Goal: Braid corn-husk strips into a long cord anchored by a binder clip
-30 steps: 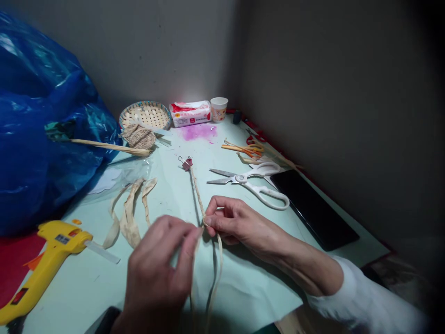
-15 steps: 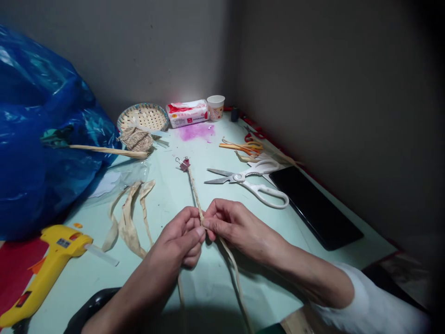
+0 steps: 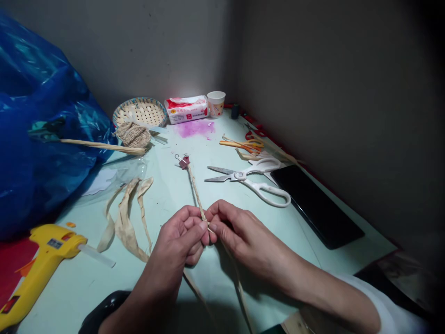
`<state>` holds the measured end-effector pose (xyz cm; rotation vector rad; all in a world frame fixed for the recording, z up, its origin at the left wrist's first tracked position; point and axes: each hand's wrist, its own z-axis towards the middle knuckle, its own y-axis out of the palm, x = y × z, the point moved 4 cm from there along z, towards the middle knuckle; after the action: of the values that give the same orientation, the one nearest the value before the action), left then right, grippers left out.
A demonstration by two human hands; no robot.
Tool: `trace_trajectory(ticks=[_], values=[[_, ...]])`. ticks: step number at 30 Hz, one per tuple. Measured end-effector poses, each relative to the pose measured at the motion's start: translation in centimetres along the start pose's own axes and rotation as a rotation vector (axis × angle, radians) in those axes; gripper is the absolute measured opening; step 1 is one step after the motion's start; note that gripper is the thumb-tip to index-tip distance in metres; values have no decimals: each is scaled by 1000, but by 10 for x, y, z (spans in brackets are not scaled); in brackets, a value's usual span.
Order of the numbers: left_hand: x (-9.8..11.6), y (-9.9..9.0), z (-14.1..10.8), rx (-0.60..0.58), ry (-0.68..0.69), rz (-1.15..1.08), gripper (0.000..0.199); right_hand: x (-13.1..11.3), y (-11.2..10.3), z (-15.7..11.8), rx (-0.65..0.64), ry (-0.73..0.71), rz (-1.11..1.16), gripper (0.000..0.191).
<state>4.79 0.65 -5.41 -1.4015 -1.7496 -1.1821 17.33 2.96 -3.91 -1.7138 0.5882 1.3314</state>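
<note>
A thin, pale braided cord (image 3: 196,191) runs from a dark red binder clip (image 3: 184,162) on the table down to my two hands. My left hand (image 3: 186,234) is closed, pinching the lower end of the braid between thumb and fingers. Close against it, my right hand (image 3: 239,229) is also closed, thumb and forefinger gripping the cord's strands at the same spot. Loose strands (image 3: 240,292) hang from below my hands toward the near edge. My fingers partly hide where the strands cross.
White-handled scissors (image 3: 239,176) lie half open beyond my right hand, beside a black phone-like slab (image 3: 316,206). Left are dried husk strips (image 3: 127,227), a yellow glue gun (image 3: 45,260) and a blue bag (image 3: 45,139). Twine (image 3: 134,134), a basket (image 3: 141,111), tissues (image 3: 187,110) and a cup (image 3: 216,104) stand behind.
Both hands have shifted slightly right, still pinching the braid. The right hand has turned a little, and the loose strands hang differently. The view has moved slightly.
</note>
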Motion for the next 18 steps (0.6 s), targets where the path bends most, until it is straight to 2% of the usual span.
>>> trace_trajectory(ticks=[3, 18], values=[[-1, -2, 1, 1, -9, 9, 17, -5, 1, -4, 6, -8, -20, 5], [-10, -11, 8, 8, -80, 92, 26, -10, 1, -9, 27, -25, -173, 10]])
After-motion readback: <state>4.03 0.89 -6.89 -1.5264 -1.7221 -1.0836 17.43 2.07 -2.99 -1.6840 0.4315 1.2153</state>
